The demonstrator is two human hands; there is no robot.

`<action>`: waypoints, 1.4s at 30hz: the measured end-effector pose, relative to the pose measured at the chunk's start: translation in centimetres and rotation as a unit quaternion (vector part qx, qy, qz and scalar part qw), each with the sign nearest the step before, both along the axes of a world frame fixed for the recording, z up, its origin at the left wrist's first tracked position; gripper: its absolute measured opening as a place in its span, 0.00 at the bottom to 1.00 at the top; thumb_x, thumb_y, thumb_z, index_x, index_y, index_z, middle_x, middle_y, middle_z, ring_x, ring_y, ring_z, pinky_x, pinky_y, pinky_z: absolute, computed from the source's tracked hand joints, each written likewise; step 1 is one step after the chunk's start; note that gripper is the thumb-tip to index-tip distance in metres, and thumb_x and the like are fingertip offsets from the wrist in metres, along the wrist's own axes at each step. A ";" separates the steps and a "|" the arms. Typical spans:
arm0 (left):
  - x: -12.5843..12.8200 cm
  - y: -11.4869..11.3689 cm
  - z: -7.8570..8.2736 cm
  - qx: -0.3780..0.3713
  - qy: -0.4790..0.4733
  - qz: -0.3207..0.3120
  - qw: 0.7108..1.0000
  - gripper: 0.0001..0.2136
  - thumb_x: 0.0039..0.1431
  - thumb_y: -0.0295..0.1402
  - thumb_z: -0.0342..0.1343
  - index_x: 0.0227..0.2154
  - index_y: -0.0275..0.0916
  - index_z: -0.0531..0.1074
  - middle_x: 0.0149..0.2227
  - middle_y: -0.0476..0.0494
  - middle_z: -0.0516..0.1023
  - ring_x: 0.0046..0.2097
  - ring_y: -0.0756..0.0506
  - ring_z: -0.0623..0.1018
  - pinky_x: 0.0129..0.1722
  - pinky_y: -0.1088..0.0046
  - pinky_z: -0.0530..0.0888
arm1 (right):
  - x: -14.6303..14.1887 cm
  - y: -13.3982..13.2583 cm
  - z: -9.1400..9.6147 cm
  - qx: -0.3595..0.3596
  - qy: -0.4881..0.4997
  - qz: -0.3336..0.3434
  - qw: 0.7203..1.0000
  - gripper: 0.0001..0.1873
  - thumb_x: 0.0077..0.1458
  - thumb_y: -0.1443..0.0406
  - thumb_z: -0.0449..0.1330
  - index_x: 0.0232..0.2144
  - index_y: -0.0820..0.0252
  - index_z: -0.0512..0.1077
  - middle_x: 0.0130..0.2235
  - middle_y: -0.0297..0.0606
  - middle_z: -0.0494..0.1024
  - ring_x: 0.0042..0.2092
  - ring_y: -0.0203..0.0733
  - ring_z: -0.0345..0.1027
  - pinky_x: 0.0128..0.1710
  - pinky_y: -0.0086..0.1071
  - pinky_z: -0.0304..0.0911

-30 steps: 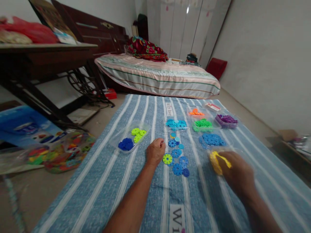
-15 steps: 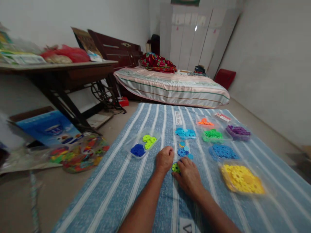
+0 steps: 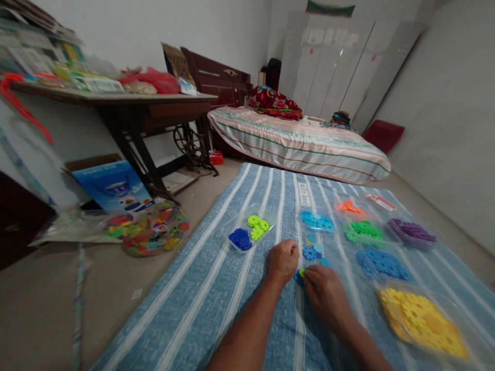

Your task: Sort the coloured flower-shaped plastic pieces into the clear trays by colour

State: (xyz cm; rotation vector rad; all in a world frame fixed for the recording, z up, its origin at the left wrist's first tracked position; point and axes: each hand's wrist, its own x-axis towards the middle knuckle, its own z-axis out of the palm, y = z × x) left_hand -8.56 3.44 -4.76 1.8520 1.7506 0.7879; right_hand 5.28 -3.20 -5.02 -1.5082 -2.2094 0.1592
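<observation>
My right hand (image 3: 328, 292) pinches a small lime-green notched plastic disc (image 3: 302, 272) between thumb and fingers. Against it, on its left, is a dark blue disc (image 3: 297, 279); whether the two are joined I cannot tell. Close by on the left, my left hand (image 3: 283, 260) is curled with its fingers closed, and anything inside it is hidden. Just beyond the hands lie a blue notched disc (image 3: 310, 253) and smaller light-blue pieces (image 3: 325, 262). A clear tray (image 3: 226, 230) to the left holds dark blue discs (image 3: 240, 239) and a few lime-green ones (image 3: 258, 227).
Light-blue discs (image 3: 317, 221) sit in a tub beyond the hands. On the right stand tubs of orange (image 3: 351, 207), green (image 3: 363, 231), purple (image 3: 412, 230), blue (image 3: 382, 263) and yellow discs (image 3: 425, 322). A striped cloth (image 3: 193, 288) covers the surface; a bed (image 3: 305, 141) stands behind.
My view has swung left, so everything sits further right. The lime-green disc in my right hand, earlier seen face-on, is now mostly covered by fingers, and a blue disc shows beside it.
</observation>
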 end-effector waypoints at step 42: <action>0.0 0.4 0.3 -0.020 0.012 -0.017 1.000 0.10 0.61 0.31 0.48 0.33 0.44 0.75 0.37 0.48 0.80 0.40 0.48 0.77 0.38 0.74 0.64 | 0.6 10.6 9.0 -0.130 -0.218 -0.044 0.966 0.13 0.61 0.64 0.53 0.40 0.57 0.77 0.42 0.42 0.80 0.45 0.43 0.73 0.41 0.30 0.60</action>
